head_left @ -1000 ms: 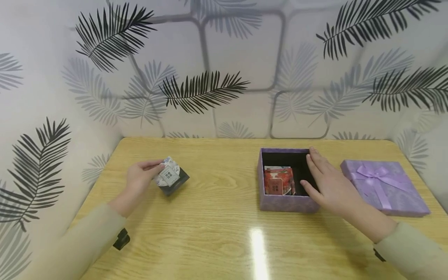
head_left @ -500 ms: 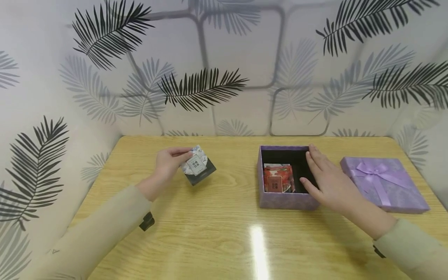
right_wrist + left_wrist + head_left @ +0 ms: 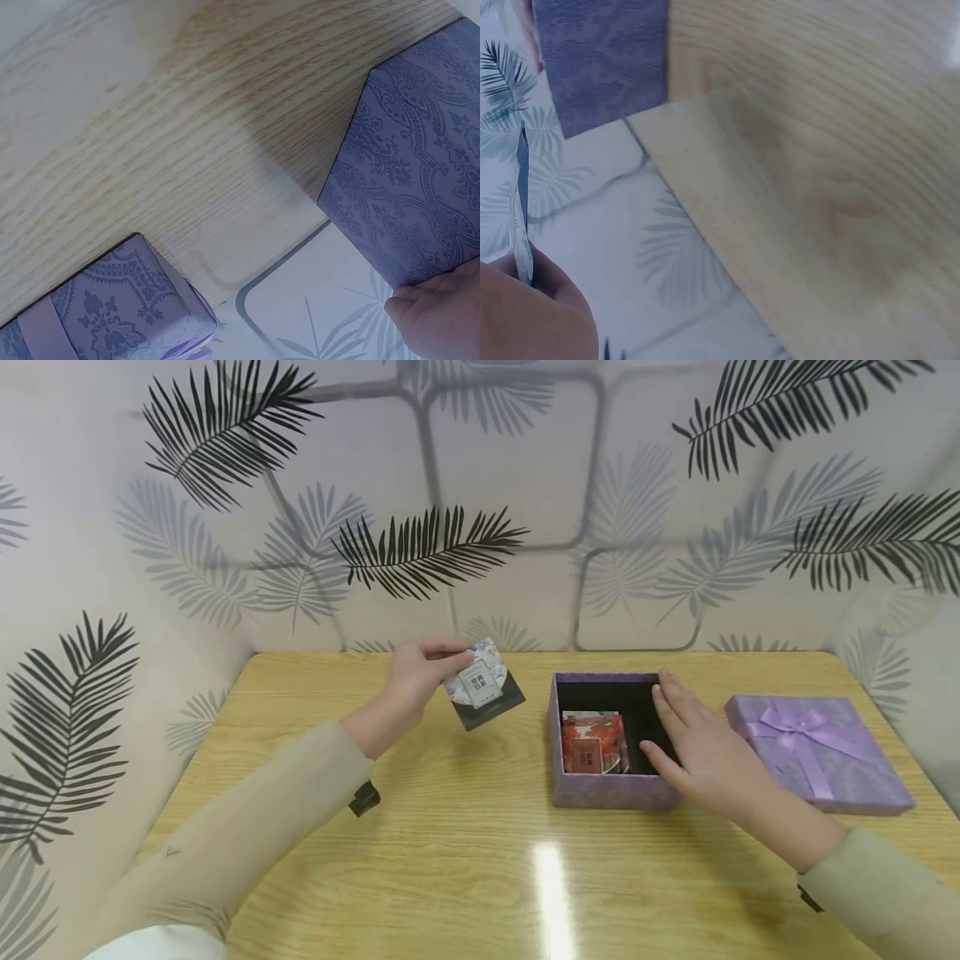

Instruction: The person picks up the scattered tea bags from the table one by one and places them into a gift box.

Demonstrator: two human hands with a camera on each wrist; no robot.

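My left hand (image 3: 416, 681) pinches a small flat packet (image 3: 480, 685) by its upper left corner, thumb in front. The packet has a floral top, a pale label and a dark lower edge; it is held tilted above the table, left of a purple box (image 3: 615, 792). In the left wrist view the packet (image 3: 521, 202) shows edge-on. Inside the open box, at the left, sit red patterned packets (image 3: 592, 743). My right hand (image 3: 705, 752) rests on the box's right wall with fingers extended; the right wrist view shows its fingers against the box's side (image 3: 420, 165).
A purple lid (image 3: 825, 756) with a ribbon bow lies right of the box, behind my right forearm. The wooden table (image 3: 420, 877) meets a leaf-patterned wall covering (image 3: 480, 485) at its back edge.
My left hand has carried the packet rightward and slightly up, from the table's left side toward the box. The right hand has stayed on the box wall.
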